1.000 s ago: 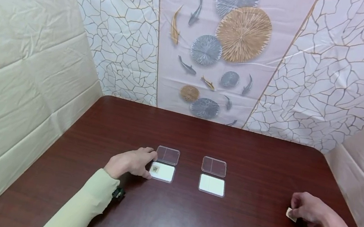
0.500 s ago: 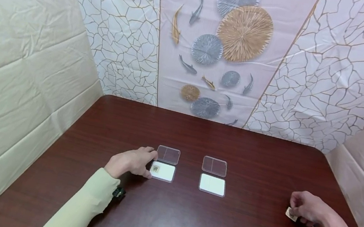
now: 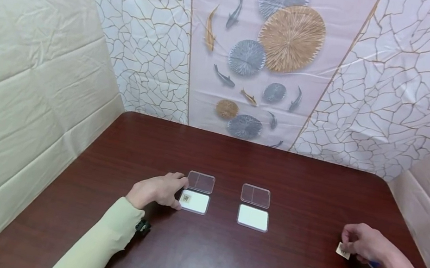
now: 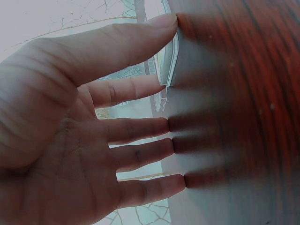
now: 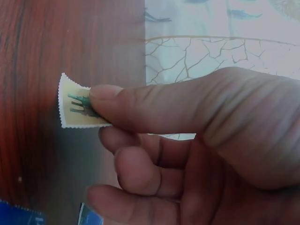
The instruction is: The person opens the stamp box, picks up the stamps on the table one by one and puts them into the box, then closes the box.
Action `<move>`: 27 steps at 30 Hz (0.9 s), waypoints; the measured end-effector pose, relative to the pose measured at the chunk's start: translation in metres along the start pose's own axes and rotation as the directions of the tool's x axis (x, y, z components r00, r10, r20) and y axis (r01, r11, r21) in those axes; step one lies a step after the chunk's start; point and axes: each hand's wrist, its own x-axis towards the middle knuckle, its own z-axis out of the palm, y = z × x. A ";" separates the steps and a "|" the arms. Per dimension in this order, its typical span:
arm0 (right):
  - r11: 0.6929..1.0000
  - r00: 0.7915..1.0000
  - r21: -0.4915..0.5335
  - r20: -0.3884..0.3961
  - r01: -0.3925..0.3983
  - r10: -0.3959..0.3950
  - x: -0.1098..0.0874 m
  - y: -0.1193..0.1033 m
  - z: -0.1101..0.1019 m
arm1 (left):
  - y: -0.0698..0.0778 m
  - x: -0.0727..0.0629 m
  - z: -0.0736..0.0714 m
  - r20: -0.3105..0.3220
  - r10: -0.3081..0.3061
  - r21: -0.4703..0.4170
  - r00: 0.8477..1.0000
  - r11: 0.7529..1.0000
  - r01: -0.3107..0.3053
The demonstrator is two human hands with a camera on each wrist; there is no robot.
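While my right hand (image 3: 368, 242) is pinching a perforated stamp (image 5: 75, 105) over at the lower right of the frame, my left hand (image 3: 159, 189) is resting left of center, fingers pretty much straight. In the right wrist view that stamp is poking out left of my thumb, which is covering part of its dark green print, and my other fingers are curling underneath. Something blue (image 5: 18, 213) is peeking in at the lower left corner there, too cut off to make out. My left thumb and fingertips are sitting around the left edge of a clear case with a white insert (image 3: 197, 203), where a second stamp (image 3: 186, 198) is lying. A clear lid (image 3: 202, 182) is lying just above it, and another white-filled case (image 3: 253, 218) and lid (image 3: 255, 196) are sitting nearer the middle of the tabletop (image 3: 195, 257).
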 end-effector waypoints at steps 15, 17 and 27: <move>0.992 0.994 -0.112 -0.082 0.062 -0.071 -0.001 -0.019 -0.001 | 0.000 0.001 0.000 0.004 -0.005 -0.009 1.000 1.000 0.006; 0.991 0.993 -0.113 -0.091 0.066 -0.077 0.001 -0.022 0.000 | 0.000 0.001 0.001 0.005 -0.006 -0.011 1.000 1.000 0.006; 0.985 0.984 -0.147 -0.141 0.092 -0.113 0.008 -0.035 0.011 | 0.000 0.001 0.000 -0.001 0.004 -0.011 1.000 1.000 -0.004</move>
